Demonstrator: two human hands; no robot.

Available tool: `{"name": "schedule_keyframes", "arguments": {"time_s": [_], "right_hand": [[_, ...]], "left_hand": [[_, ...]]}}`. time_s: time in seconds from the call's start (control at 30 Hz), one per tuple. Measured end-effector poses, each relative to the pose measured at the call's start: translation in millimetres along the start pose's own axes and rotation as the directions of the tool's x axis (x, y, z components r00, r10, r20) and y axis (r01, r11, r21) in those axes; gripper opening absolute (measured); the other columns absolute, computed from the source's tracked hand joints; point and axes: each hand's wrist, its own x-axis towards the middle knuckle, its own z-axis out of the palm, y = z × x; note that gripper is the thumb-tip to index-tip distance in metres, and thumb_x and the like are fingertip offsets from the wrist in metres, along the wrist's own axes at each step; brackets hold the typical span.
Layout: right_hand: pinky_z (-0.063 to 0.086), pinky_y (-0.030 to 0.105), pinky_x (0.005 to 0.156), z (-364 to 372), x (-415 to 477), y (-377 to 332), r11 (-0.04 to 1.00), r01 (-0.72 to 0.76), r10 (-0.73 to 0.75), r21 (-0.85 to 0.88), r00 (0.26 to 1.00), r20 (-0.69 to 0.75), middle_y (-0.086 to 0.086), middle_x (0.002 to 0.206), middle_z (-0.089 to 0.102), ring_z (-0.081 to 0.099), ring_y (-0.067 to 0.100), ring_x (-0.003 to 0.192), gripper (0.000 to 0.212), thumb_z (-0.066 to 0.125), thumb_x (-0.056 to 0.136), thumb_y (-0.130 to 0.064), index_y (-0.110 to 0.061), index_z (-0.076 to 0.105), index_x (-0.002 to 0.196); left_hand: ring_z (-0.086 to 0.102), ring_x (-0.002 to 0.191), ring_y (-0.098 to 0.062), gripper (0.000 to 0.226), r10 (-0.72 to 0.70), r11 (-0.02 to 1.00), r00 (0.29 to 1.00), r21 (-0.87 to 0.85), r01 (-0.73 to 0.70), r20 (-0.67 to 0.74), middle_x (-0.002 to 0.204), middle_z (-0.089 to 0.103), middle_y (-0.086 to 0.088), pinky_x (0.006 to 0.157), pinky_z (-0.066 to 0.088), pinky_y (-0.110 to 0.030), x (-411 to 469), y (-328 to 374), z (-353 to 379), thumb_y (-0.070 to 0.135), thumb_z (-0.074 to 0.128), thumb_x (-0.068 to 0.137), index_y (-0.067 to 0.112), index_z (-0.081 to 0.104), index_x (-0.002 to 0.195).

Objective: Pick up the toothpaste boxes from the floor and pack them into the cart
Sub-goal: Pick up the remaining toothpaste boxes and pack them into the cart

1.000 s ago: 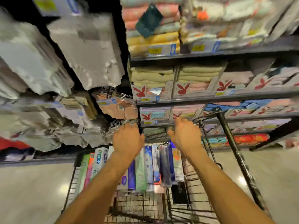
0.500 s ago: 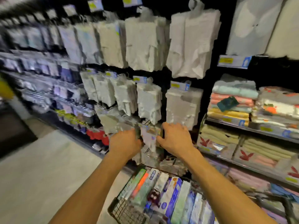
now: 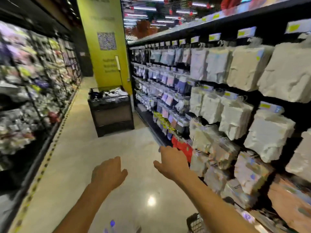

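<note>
Above the floor (image 3: 94, 157) hover two hands: left hand (image 3: 107, 172), right hand (image 3: 171, 163).

Your left hand (image 3: 108, 172) and right hand (image 3: 173, 163) are bare; behind the fingers, both forearms (image 3: 217, 201) run bare, unsleeved, to your view's bottom edge.

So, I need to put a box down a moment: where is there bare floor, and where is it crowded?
Bare floor runs between the left shelving and the right rack of hanging packs, from under the left hand and right hand up to the black bin. A narrower strip passes left of the bin. Both sides are packed.
</note>
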Motion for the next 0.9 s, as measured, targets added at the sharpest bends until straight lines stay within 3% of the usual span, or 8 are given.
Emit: {"name": "schedule_keyframes", "arguments": {"time_s": [0.13,0.43,0.57,0.73,0.9], "right_hand": [[0.046,0.041,0.090,34.8,26.6,-98.0,0.994,0.103,-0.104,0.040,0.995,0.014,0.007,0.122,0.060,0.058,0.032,0.111,0.049,0.054,0.093,-0.053,-0.020,0.052,0.130],[0.047,0.040,0.087,126.4,70.4,-246.3,0.958,0.249,-0.265,0.142,0.959,0.106,0.005,0.116,0.062,0.060,0.028,0.104,0.045,0.053,0.096,-0.050,-0.019,0.052,0.128],[0.045,0.038,0.086,179.1,104.0,-282.0,0.948,0.280,-0.306,0.155,0.934,0.186,0.004,0.117,0.062,0.059,0.028,0.106,0.044,0.051,0.097,-0.048,-0.019,0.050,0.130],[0.047,0.037,0.084,260.9,156.8,-323.5,0.928,0.311,-0.362,0.204,0.884,0.296,0.003,0.117,0.063,0.060,0.027,0.105,0.042,0.052,0.097,-0.045,-0.019,0.052,0.130],[0.048,0.038,0.087,370.4,191.1,-363.5,0.905,0.351,-0.422,0.239,0.812,0.403,0.003,0.121,0.063,0.059,0.026,0.109,0.046,0.053,0.096,-0.045,-0.020,0.052,0.134]], "left_hand": [[0.057,0.116,-0.018,0.055,-0.150,0.988,0.989,0.023,0.150,-0.014,0.131,0.058,0.003,0.088,0.047,-0.032,-19.5,-110.7,-3.8,0.060,0.043,0.096,0.025,0.043,0.137],[0.063,0.089,-0.015,0.043,-0.358,0.934,0.932,0.020,0.358,0.046,0.098,0.062,0.006,0.078,0.055,-0.035,-39.3,-279.0,26.8,0.056,0.047,0.095,0.023,0.050,0.122],[0.062,0.098,-0.018,0.043,-0.442,0.895,0.889,-0.002,0.445,0.120,0.108,0.063,0.003,0.078,0.052,-0.031,-24.7,-324.9,62.7,0.055,0.047,0.097,0.023,0.048,0.125],[0.060,0.110,-0.023,0.043,-0.571,0.801,0.784,-0.046,0.597,0.245,0.115,0.064,0.001,0.075,0.046,-0.032,-2.9,-383.6,114.9,0.053,0.050,0.096,0.022,0.050,0.126],[0.060,0.111,-0.023,0.043,-0.710,0.658,0.644,-0.058,0.751,0.283,0.118,0.065,0.001,0.081,0.047,-0.034,2.2,-451.9,194.9,0.049,0.050,0.096,0.022,0.049,0.129]]}}
